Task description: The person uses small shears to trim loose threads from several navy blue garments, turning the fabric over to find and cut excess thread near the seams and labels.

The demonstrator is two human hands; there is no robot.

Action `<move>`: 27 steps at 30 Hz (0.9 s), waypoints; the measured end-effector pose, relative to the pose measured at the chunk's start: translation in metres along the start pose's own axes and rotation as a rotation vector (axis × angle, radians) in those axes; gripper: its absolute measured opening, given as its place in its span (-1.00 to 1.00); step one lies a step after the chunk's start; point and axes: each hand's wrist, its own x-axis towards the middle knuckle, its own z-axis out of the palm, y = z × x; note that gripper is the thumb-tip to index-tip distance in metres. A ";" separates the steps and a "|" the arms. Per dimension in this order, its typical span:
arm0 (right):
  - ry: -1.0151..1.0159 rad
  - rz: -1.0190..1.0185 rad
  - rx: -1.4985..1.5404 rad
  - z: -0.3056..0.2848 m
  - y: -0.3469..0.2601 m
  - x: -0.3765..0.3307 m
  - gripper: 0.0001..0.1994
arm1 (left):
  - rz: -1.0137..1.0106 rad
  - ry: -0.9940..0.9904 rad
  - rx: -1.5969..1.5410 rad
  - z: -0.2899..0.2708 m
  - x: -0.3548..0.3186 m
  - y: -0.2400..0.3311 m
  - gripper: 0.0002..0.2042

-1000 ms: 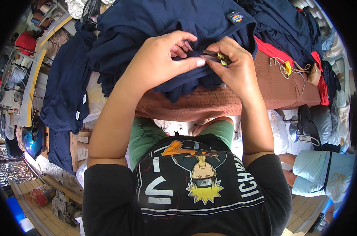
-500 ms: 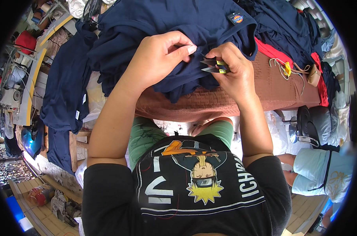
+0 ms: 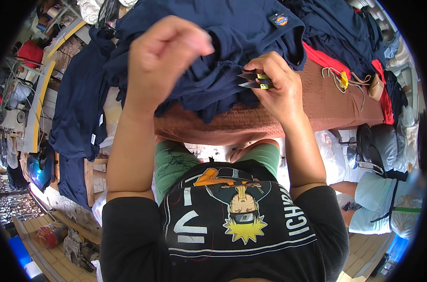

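Only one view here, the head cam looking straight down. The right hand (image 3: 278, 91) is clamped around one small pair of thread snips (image 3: 252, 80) with yellow-green handles, its two dark blades pointing left and slightly apart, right at the edge of a navy garment (image 3: 213, 51). That garment lies bunched on the worktop (image 3: 317, 110), which is covered in a brownish-red woven cloth. It has one small patch label (image 3: 281, 20) near its top edge.

The left hand (image 3: 164, 56) is lifted above the navy fabric, fingers curled in together into a loose fist; can't tell if it's pinching anything, nothing shows in it.

More navy garments hang off the left side of the worktop (image 3: 77, 108), and another dark pile (image 3: 345, 33) sits at the upper right. One strip of red fabric (image 3: 324, 58) peeks out beside a tangle of tan cord (image 3: 343, 80) with a yellow bit on it.
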 end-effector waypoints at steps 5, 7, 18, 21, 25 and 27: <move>0.010 0.006 -0.005 -0.001 -0.003 0.000 -0.74 | 0.076 -0.143 0.583 0.017 -0.001 -0.010 -0.82; 0.023 -0.015 -0.023 0.000 -0.003 0.000 -0.74 | 0.045 -0.154 0.548 0.015 0.000 -0.012 -0.84; -0.063 0.063 0.043 -0.003 -0.002 -0.002 -0.72 | -0.339 -0.180 0.026 0.016 0.004 -0.012 -0.86; -0.077 0.091 0.065 -0.004 -0.002 -0.003 -0.72 | -0.352 -0.178 0.157 0.019 0.003 -0.006 -0.85; -0.064 0.074 0.048 -0.003 -0.002 -0.003 -0.72 | -0.254 -0.214 0.272 0.019 0.000 -0.006 -0.83; -0.067 0.065 0.037 -0.004 -0.001 -0.002 -0.73 | -0.215 -0.213 0.230 0.018 -0.001 -0.008 -0.84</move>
